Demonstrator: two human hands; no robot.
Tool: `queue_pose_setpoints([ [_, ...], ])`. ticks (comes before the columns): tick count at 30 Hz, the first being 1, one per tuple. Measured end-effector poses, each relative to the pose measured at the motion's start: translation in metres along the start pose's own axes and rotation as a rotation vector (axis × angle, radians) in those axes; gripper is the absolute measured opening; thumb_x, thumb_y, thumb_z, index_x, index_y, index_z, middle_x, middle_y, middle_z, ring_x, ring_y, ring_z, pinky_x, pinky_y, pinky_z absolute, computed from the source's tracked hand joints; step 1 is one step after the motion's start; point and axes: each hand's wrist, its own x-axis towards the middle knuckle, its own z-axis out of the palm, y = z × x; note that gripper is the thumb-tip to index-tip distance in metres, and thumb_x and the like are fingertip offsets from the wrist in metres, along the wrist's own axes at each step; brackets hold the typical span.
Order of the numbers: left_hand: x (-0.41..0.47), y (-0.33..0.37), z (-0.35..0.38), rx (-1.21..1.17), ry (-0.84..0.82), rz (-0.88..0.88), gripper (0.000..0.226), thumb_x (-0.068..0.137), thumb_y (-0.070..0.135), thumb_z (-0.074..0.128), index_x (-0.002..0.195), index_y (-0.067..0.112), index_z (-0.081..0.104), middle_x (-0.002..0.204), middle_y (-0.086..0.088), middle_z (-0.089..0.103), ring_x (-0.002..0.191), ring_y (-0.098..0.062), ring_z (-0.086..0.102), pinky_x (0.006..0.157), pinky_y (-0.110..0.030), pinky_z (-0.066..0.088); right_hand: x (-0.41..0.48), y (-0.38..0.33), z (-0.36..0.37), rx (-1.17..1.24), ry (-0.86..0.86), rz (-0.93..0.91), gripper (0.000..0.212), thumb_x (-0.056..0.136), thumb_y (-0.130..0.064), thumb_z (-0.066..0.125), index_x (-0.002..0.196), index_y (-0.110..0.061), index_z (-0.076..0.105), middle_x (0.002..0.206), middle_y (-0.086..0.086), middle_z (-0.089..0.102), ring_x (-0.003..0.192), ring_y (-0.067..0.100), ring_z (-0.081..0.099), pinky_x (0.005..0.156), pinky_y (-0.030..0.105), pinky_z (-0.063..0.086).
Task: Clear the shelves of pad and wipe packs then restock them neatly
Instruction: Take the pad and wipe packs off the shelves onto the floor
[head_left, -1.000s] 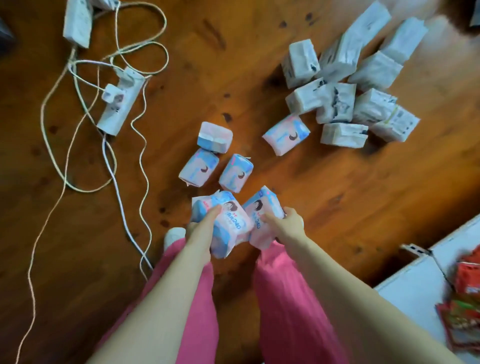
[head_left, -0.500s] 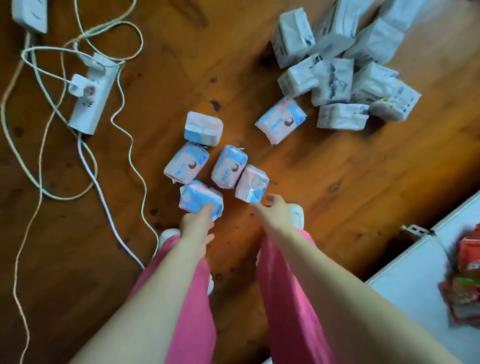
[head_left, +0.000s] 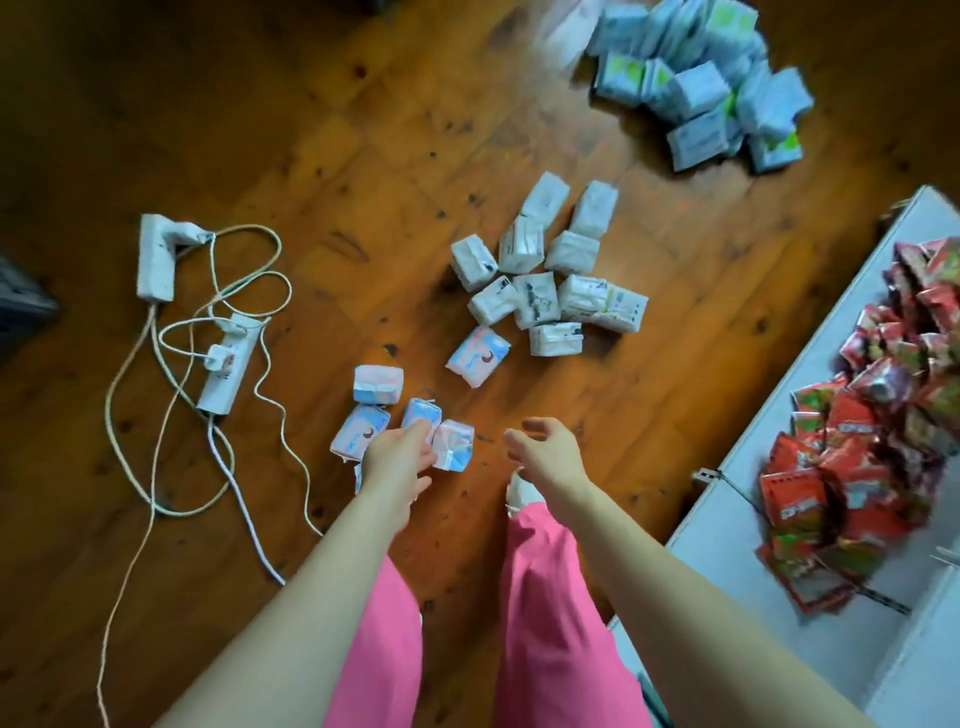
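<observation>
Pad packs (head_left: 378, 383), pink-blue, clustered on wooden floor (head_left: 311, 130). Left hand (head_left: 397, 457) grip released over them; right hand (head_left: 545, 452) likewise released.

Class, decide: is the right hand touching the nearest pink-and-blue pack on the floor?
Apart. Head view shows bare floor between the right hand and the nearest pink-and-blue pack.

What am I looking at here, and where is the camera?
No machine: a person wears a camera on the head, looking down at their own arms, pink trousers and a wooden floor. The left hand reaches with straight fingers over a small group of pink-and-blue packs; the right hand hangs open beside them. Neither holds anything. Farther off lie white packs and a pile of blue-green packs. Left are power strips with cables; right, a white shelf holding red packets.
</observation>
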Motion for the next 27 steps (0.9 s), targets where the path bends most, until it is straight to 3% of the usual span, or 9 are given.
queue_pose_setpoints([
  [3,-0.018,0.009,0.021,0.048,-0.009,0.022,0.023,0.096,0.022,0.05,0.113,0.007,0.054,0.111,-0.011,0.061,0.111,-0.023,0.058,0.084,-0.034,0.044,-0.002,-0.001,-0.022,0.073,-0.017,0.009,0.041,0.084,-0.024,0.063,0.121,-0.01,0.053,0.117,0.009,0.061,0.103,0.022,0.062,0.083,0.036,0.053],
  [6,-0.02,0.016,0.053,0.053,0.01,0.014,0.03,0.096,0.023,0.051,0.119,0.005,0.053,0.12,-0.014,0.059,0.111,-0.023,0.058,0.083,-0.033,0.044,0.012,0.0,-0.05,0.126,-0.07,0.064,0.04,0.087,-0.024,0.063,0.122,-0.008,0.051,0.107,0.007,0.06,0.088,0.017,0.062,0.062,0.026,0.049],
  [9,-0.016,0.023,0.094,0.041,0.043,0.0,0.028,0.096,0.023,0.051,0.117,0.006,0.052,0.124,-0.017,0.058,0.11,-0.024,0.058,0.085,-0.035,0.044,0.037,-0.001,-0.09,0.166,-0.102,0.104,0.039,0.088,-0.02,0.06,0.122,-0.003,0.05,0.09,0.006,0.057,0.073,0.013,0.057,0.056,0.022,0.044],
  [12,-0.017,0.028,0.142,0.059,0.067,-0.039,0.033,0.097,0.023,0.05,0.124,0.005,0.05,0.126,-0.019,0.056,0.114,-0.027,0.056,0.088,-0.036,0.042,0.063,-0.002,-0.138,0.212,-0.127,0.159,0.036,0.09,-0.015,0.057,0.123,-0.001,0.05,0.081,0.005,0.056,0.072,0.015,0.056,0.057,0.023,0.044],
  [15,-0.014,0.036,0.196,0.109,0.04,-0.025,0.038,0.096,0.024,0.051,0.129,0.004,0.047,0.129,-0.019,0.055,0.116,-0.028,0.056,0.092,-0.038,0.043,0.095,-0.009,-0.19,0.184,-0.102,0.158,0.038,0.09,-0.017,0.057,0.124,-0.002,0.05,0.103,0.012,0.061,0.081,0.016,0.061,0.061,0.023,0.048],
  [17,-0.016,0.043,0.23,0.146,-0.002,-0.027,0.038,0.096,0.025,0.052,0.128,0.005,0.047,0.128,-0.019,0.055,0.116,-0.028,0.056,0.094,-0.039,0.044,0.114,-0.01,-0.221,0.192,-0.061,0.172,0.038,0.092,-0.018,0.056,0.125,-0.001,0.049,0.117,0.014,0.059,0.083,0.016,0.062,0.071,0.03,0.054],
  [20,-0.019,0.051,0.266,0.171,-0.045,-0.019,0.037,0.096,0.024,0.052,0.128,0.006,0.047,0.127,-0.018,0.056,0.115,-0.028,0.057,0.092,-0.038,0.044,0.13,-0.009,-0.253,0.213,-0.011,0.197,0.038,0.093,-0.019,0.055,0.126,-0.002,0.048,0.12,0.013,0.059,0.085,0.016,0.061,0.084,0.038,0.053],
  [24,-0.022,0.068,0.288,0.198,-0.059,0.0,0.04,0.096,0.023,0.051,0.132,0.005,0.045,0.127,-0.018,0.055,0.115,-0.028,0.056,0.089,-0.038,0.044,0.131,-0.015,-0.274,0.23,-0.002,0.208,0.038,0.093,-0.023,0.056,0.126,-0.006,0.048,0.118,0.009,0.059,0.085,0.012,0.06,0.081,0.032,0.053],
  [27,-0.03,0.087,0.297,0.217,-0.063,0.034,0.04,0.096,0.023,0.05,0.131,0.004,0.045,0.126,-0.018,0.055,0.108,-0.025,0.057,0.091,-0.039,0.044,0.126,-0.033,-0.289,0.257,0.006,0.212,0.038,0.093,-0.024,0.056,0.125,-0.007,0.048,0.12,0.009,0.058,0.084,0.012,0.059,0.086,0.036,0.053],
])
